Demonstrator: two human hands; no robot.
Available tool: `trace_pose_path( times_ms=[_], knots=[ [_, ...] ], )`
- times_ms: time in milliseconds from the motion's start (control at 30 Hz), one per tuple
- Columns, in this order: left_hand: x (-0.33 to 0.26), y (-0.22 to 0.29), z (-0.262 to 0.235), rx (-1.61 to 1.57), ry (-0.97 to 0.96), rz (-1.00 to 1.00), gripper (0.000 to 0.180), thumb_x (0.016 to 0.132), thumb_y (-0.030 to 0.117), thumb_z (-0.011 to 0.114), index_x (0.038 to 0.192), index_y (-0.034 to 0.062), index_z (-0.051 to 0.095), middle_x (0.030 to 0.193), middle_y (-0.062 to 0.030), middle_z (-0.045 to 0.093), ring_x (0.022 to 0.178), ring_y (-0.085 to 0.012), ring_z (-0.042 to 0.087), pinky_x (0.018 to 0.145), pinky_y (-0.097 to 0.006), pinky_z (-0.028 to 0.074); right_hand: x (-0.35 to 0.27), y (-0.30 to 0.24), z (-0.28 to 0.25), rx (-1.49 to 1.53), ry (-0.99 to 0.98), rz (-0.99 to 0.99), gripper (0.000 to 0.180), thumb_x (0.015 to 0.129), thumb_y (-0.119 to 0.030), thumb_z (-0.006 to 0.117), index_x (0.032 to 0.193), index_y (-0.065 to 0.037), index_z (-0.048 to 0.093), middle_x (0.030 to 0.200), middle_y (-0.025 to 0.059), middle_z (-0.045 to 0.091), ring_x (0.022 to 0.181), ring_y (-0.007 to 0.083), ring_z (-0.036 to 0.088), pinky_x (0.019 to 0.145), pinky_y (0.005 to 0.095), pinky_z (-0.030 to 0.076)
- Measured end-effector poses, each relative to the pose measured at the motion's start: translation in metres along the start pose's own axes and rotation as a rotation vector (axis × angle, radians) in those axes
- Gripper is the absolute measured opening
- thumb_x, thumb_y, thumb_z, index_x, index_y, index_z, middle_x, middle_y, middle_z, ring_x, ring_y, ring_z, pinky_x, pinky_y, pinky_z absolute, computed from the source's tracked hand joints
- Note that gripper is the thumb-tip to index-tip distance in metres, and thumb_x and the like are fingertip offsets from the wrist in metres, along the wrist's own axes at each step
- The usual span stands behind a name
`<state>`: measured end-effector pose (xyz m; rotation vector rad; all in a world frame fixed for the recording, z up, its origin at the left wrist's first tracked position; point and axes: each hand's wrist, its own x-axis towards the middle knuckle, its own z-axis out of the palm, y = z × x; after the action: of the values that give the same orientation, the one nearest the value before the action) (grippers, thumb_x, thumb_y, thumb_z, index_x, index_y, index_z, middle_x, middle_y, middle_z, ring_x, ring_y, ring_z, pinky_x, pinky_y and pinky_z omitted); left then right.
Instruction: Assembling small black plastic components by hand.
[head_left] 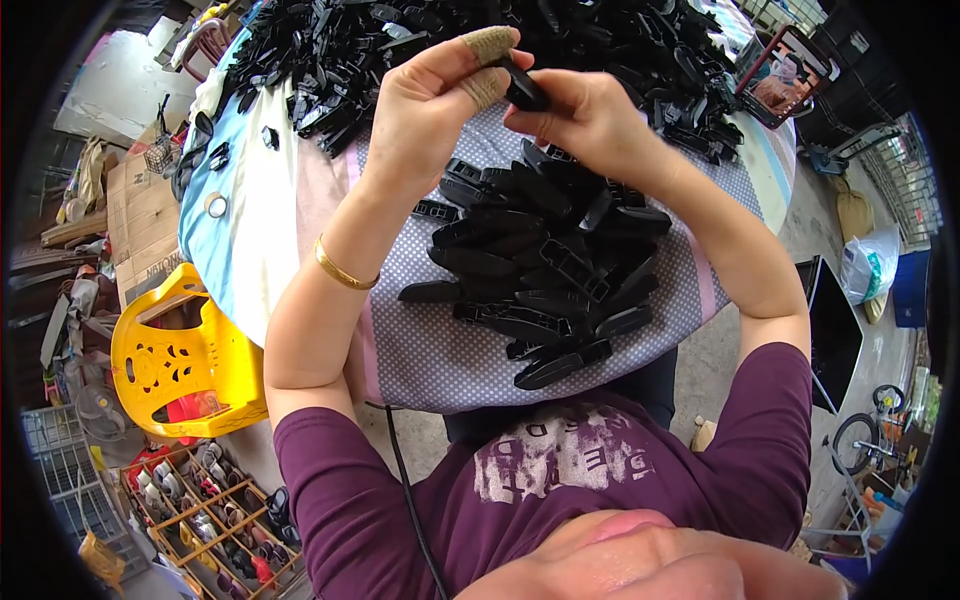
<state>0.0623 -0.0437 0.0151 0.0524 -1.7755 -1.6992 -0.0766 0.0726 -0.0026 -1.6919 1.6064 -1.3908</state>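
Over the far middle of the table, both hands are closed on one small black plastic piece (524, 90), long and narrow. My left hand (425, 115) pinches its upper end between fingertips wrapped in tan cloth covers. My right hand (590, 118) grips the lower end between thumb and fingers. Below the hands lies a loose pile of similar black plastic pieces (540, 255), some smooth side up and some showing ribbed, hollow insides. A much larger heap of black pieces (330, 60) covers the far side of the table. What the held piece is exactly cannot be made out.
A dotted grey cloth (400, 340) covers the round table. A phone on a stand (785, 75) rises at the far right edge, and a tape roll (215, 205) lies at the left. Beside the table are a yellow plastic chair (190, 350) and a shoe rack (205, 520).
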Motion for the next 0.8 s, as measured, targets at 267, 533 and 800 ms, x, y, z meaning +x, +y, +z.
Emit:
trace_pose_path(
  times_ms=[267, 533, 800],
  knots=[
    [-0.009, 0.002, 0.005, 0.393, -0.043, 0.081, 0.054, 0.075, -0.008, 0.064, 0.126, 0.0041, 0.048, 0.101, -0.0108, 0.064, 0.085, -0.0111, 0.061, 0.076, -0.024, 0.052, -0.023, -0.004, -0.106, -1.057, -0.255, 0.097, 0.046, 0.060, -0.009, 0.073, 0.105, -0.006, 0.061, 0.093, 0.0106, 0.062, 0.079, 0.0217, 0.060, 0.070, 0.0321, 0.049],
    [-0.012, 0.018, 0.015, 0.677, -0.531, 0.200, 0.049, 0.065, 0.006, 0.075, 0.113, 0.0076, 0.061, 0.090, -0.0051, 0.067, 0.070, -0.0101, 0.056, 0.066, -0.023, 0.047, -0.008, 0.030, -0.089, -1.080, -0.181, 0.041, 0.021, 0.067, -0.009, 0.065, 0.087, -0.004, 0.059, 0.087, 0.0105, 0.059, 0.085, 0.0276, 0.058, 0.076, 0.0362, 0.046],
    [-0.004, 0.004, 0.007, 0.613, -0.331, -0.085, 0.035, 0.076, 0.016, 0.070, 0.107, 0.0021, 0.063, 0.090, -0.0056, 0.067, 0.077, -0.0076, 0.058, 0.072, -0.022, 0.048, 0.004, 0.033, -0.070, -1.009, -0.147, -0.076, 0.014, 0.068, -0.012, 0.063, 0.081, -0.005, 0.063, 0.081, 0.0102, 0.060, 0.083, 0.0280, 0.060, 0.075, 0.0363, 0.048]
  ],
)
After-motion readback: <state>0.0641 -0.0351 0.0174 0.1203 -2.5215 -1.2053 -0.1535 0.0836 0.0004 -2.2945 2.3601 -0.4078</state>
